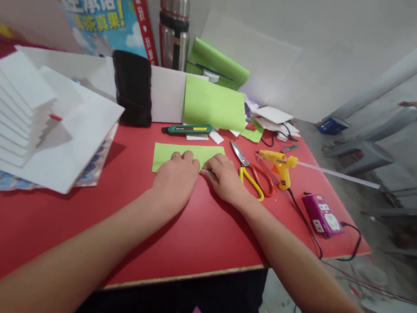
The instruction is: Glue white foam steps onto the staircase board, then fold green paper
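A light green sheet of paper [163,153] lies flat on the red table in front of me. My left hand [178,176] is over its near edge, with fingers bent and pressed close together on the paper; the fingertips are hidden. At the right end of the sheet, my right hand [223,178] has thumb and fingers closed on the near edge in a pinch. The scissors [252,175], with one yellow and one red-orange handle, lie just right of my right hand. Behind the sheet rests a green utility knife [189,129].
A yellow glue gun [282,168] with a long glue stick lies at right, wired to a purple box [322,215]. White boards [68,129] are piled at left. A black case [132,89], a steel flask [174,29] and bent green paper [215,103] stand behind.
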Tool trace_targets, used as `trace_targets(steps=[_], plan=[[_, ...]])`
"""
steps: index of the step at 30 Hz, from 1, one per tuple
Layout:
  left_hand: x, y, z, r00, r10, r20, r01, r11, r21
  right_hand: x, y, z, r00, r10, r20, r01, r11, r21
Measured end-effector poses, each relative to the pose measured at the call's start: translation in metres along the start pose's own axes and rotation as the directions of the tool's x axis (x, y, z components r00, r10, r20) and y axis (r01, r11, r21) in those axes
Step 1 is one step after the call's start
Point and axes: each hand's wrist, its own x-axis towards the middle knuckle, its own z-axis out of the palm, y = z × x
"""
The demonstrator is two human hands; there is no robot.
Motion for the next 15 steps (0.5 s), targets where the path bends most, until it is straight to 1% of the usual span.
trace_targets(steps=[3, 8, 11, 15], plan=[[-0.002, -0.001, 0.000, 1.000, 0.004, -0.011, -0.004, 1.000, -0.002, 0.001, -0.002, 0.000, 1.000, 0.010, -0.009, -0.010, 1.000, 0.011], [-0.007, -0.007, -0.002, 0.998, 0.053, -0.030, -0.054, 0.998, -0.018, 0.003, -0.005, -0.001, 0.999, 0.034, -0.020, -0.034, 0.999, 0.008], [-0.010, -0.011, -0.002, 0.997, 0.063, -0.048, -0.064, 0.998, -0.025, 0.004, -0.006, -0.001, 0.998, 0.053, -0.024, -0.053, 0.998, 0.020], [-0.016, -0.013, 0.003, 0.995, 0.094, -0.040, -0.094, 0.996, -0.010, 0.007, -0.006, -0.001, 0.997, 0.077, -0.017, -0.076, 0.996, 0.052]])
